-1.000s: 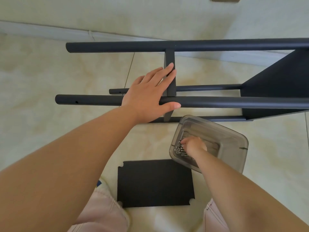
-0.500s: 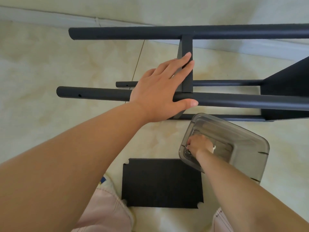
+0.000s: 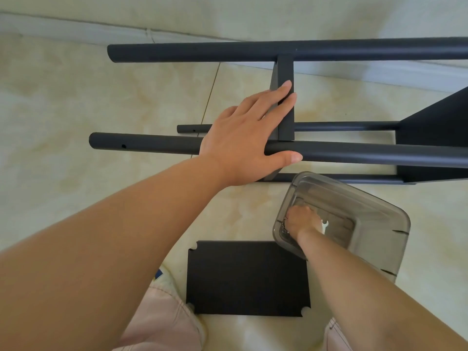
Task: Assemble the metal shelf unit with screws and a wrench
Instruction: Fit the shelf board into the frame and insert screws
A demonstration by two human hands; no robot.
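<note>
The black metal shelf frame lies on its side on the floor, its near pole (image 3: 152, 144) and far pole (image 3: 202, 53) running left to right. My left hand (image 3: 243, 138) rests flat on the near pole, straight fingers against the edge of an upright shelf panel (image 3: 286, 69), thumb along the pole. My right hand (image 3: 302, 220) reaches down into a translucent grey box (image 3: 379, 203), over several dark screws (image 3: 285, 225). A small silver wrench (image 3: 325, 224) lies in the box beside that hand. The fingertips are hidden.
A loose black shelf panel (image 3: 248, 277) with notched corners lies flat on the tiled floor between my knees. Another fitted panel (image 3: 435, 125) closes the frame at the right. A wall skirting runs behind the far pole.
My right hand has shifted slightly inside the box, towards its near-left corner. My left hand stays on the pole and panel edge. The view has drifted a little.
</note>
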